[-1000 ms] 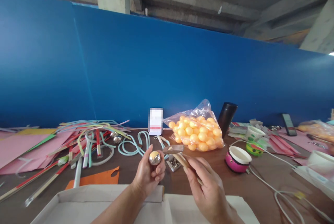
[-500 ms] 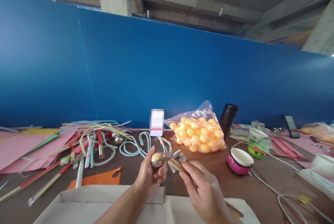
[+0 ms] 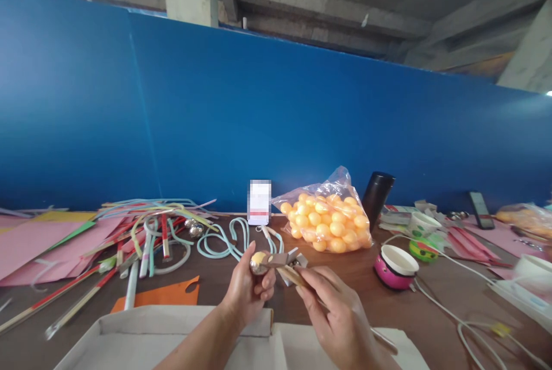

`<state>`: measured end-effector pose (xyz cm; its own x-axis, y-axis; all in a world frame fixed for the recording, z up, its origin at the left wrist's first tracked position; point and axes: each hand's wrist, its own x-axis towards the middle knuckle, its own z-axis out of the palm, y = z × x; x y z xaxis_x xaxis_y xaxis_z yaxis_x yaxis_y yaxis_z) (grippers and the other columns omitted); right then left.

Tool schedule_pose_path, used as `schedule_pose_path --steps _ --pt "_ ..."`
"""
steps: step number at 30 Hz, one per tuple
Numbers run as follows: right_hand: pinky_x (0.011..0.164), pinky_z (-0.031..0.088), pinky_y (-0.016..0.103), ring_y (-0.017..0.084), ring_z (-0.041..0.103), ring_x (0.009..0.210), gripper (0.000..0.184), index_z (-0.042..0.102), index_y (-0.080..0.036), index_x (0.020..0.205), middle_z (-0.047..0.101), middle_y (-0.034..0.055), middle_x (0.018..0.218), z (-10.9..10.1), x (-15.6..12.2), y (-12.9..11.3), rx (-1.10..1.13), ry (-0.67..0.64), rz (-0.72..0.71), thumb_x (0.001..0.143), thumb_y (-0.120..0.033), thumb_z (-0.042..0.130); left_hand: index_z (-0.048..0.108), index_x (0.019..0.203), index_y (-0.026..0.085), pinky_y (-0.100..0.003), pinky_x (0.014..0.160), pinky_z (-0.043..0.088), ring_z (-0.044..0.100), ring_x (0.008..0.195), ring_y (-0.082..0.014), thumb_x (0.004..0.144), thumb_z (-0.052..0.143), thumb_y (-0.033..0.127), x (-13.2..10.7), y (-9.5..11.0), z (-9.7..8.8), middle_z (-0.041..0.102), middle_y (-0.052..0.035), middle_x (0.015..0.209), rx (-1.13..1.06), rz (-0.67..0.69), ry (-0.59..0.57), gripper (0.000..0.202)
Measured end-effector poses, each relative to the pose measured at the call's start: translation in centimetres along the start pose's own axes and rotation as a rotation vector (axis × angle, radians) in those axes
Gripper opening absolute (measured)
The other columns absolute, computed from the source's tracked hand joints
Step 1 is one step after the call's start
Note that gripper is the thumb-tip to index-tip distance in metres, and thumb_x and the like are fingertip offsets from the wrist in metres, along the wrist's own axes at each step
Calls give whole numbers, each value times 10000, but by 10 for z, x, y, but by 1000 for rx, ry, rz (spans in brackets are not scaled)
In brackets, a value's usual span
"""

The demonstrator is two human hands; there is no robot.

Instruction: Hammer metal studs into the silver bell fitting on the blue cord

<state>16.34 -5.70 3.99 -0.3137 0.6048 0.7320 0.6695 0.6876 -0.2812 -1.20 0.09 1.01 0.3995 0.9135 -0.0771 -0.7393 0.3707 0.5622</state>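
One ball, one tool, two hands

I count two hands on my feed, one ball and one tool between them; the ball sits in the left hand, above the table; it is round, silver and mirror-bright, with a yellow patch on its upper face; the left fingers curl about it, thumb raised along its side. The right hand pinches the tool between thumb and fingers; its handle looks wooden, its head is dull flat metal, and its end overlaps the ball's edge from my angle; I cannot tell whether they touch.

Beyond, I count one bag, clear and crinkled, of smooth orange balls too overlapped to number; two phones, one upright with a pale blurred screen, one dark; one black cylinder, leaning; at least two silver balls beside tangled tubes; one orange sheet with a notch; creased pale cardboard lies nearest me.
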Motion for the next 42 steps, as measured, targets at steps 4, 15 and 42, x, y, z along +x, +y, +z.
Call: schedule_pose_path --steps 4,15,42 --pt "764 543 336 215 633 889 321 566 -189 1176 645 109 977 2 -2 1 6 -45 -10 868 -140 488 533 716 165 -182 350 154 180 335 -42 797 467 591 1 -2 -3 398 54 379 25 26 28 438" --pt "777 534 330 211 628 902 313 557 -191 1172 644 107 991 3 -2 2 -32 -39 -13 871 -146 485 540 710 151 -198 383 139 200 361 -38 782 472 619 2 -5 2 371 64 414 79 59 126 478" --pt "770 539 308 200 643 884 287 589 -194 1141 655 94 975 4 -3 6 -86 -75 28 878 -178 477 534 730 148 -197 399 153 216 374 -37 753 475 660 5 -5 3 414 47 447 89 63 216 516"
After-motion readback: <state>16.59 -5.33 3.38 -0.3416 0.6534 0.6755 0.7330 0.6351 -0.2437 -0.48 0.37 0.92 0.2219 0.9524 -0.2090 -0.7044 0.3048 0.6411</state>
